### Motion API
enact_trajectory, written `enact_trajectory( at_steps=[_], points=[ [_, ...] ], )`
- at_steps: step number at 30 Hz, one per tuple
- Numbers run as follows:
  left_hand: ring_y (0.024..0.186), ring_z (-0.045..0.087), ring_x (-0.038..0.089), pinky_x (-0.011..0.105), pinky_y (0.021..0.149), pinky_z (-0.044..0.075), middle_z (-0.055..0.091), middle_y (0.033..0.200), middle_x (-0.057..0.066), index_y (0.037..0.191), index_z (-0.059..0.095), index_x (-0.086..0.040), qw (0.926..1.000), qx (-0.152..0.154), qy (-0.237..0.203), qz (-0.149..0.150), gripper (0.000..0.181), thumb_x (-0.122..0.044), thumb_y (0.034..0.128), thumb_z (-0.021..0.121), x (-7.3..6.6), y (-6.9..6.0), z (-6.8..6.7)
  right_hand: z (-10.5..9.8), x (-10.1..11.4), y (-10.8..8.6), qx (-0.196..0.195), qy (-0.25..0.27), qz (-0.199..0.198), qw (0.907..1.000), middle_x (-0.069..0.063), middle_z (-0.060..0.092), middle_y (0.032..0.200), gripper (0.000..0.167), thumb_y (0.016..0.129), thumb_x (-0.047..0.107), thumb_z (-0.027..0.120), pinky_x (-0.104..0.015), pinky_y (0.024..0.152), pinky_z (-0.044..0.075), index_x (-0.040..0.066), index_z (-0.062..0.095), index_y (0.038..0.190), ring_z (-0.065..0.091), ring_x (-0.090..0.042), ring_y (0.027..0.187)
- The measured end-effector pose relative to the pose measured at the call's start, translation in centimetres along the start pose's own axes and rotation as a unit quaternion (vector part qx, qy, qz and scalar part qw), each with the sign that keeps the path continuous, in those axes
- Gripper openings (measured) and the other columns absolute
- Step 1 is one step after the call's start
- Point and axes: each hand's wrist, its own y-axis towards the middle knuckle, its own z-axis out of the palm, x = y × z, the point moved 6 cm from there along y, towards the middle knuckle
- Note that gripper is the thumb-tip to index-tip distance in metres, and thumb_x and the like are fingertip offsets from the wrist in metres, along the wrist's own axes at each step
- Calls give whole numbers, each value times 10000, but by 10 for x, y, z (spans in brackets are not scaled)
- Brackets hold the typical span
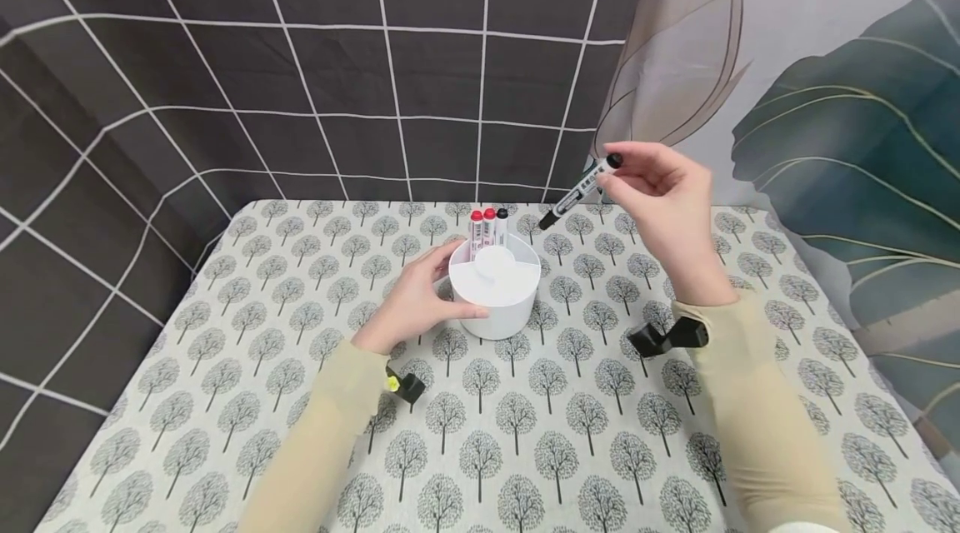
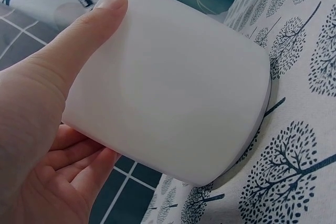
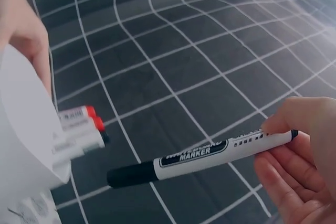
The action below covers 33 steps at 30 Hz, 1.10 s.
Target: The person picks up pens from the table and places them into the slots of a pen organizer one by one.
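Note:
A white round desk organizer (image 1: 504,318) with dividers stands on the table. My left hand (image 1: 416,297) holds its left side, the thumb across the front wall and the fingers behind; the left wrist view shows this grip on the smooth wall (image 2: 173,87). Upright in its back compartment are two red-ended markers (image 1: 476,235) and one black-ended marker (image 1: 502,226). Up and to the right, my right hand (image 1: 663,204) pinches a black whiteboard marker (image 1: 576,193) near its end. Its black cap (image 3: 132,174) slants down toward the organizer, apart from it.
A cloth with a tree pattern (image 1: 480,450) covers the table. Behind it hangs a dark curtain with a white grid (image 1: 435,75), and at the right a leaf-patterned curtain (image 1: 885,141). Each wrist bears a small black camera mount (image 1: 667,337).

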Motion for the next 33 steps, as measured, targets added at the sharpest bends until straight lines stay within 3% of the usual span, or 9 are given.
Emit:
enact_trajectory(
  at_steps=[6, 20, 25, 33],
  points=[
    [1348, 500, 298, 393, 1127, 400, 384, 1594, 58, 1569, 395, -124, 10000, -1, 62, 13, 1196, -510, 593, 970, 1, 1, 0, 18, -9, -4, 354, 80, 34, 9993, -100, 730, 915, 306, 835, -125, 736, -233, 785, 599, 6, 761, 1110, 708, -160, 785],
    [1348, 501, 272, 379, 1128, 402, 386, 1592, 54, 1569, 394, -125, 10000, -26, 4, 31, 1182, -462, 601, 984, 0, 2, 0, 38, -48, -14, 1014, -692, 492, 9912, -116, 725, 1091, 309, 890, -1, 752, -267, 890, 576, 3, 717, 1197, 687, -182, 984],
    [1347, 502, 274, 372, 1124, 405, 388, 1590, 61, 1566, 396, -115, 10000, -7, 4, 58, 1178, -451, 603, 986, 0, 2, 1, 34, -58, -19, 1019, -740, 645, 9899, -143, 719, 1164, 302, 932, 75, 743, -267, 952, 545, -14, 701, 1217, 688, -173, 1049],
    [1335, 515, 284, 412, 1131, 399, 407, 1579, 50, 1575, 380, -114, 9999, -10, 33, 161, 1210, -498, 594, 975, 3, 1, 1, 14, -69, -33, 950, -1359, 855, 9824, -53, 699, 1259, 361, 976, 263, 723, -238, 983, 506, 77, 694, 1283, 653, -129, 1125]
  ],
)
